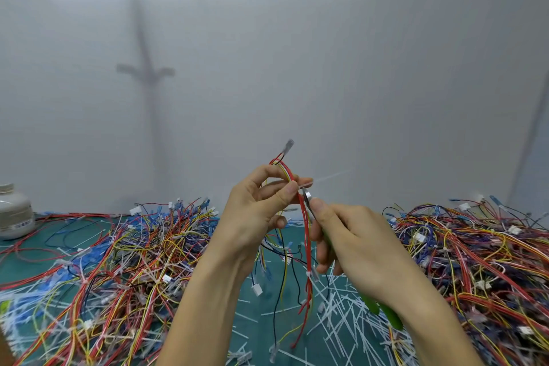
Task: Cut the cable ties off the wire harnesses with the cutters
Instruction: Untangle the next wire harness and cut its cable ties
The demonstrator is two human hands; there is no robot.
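A left hand (258, 211) pinches a wire harness (308, 244) between thumb and fingertips. Just beside it, the right hand (353, 244) grips green-handled cutters (307, 197), their blades at a white cable tie (326, 178) by the left thumb.

No legible text; label (21, 224) on the white bottle (12, 206) too blurred

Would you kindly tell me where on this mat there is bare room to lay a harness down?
The barest mat is the middle strip, bordered by the left wire pile and the scattered cut ties. A smaller, wire-crossed patch lies beside the white bottle. The right wire pile is packed solid.
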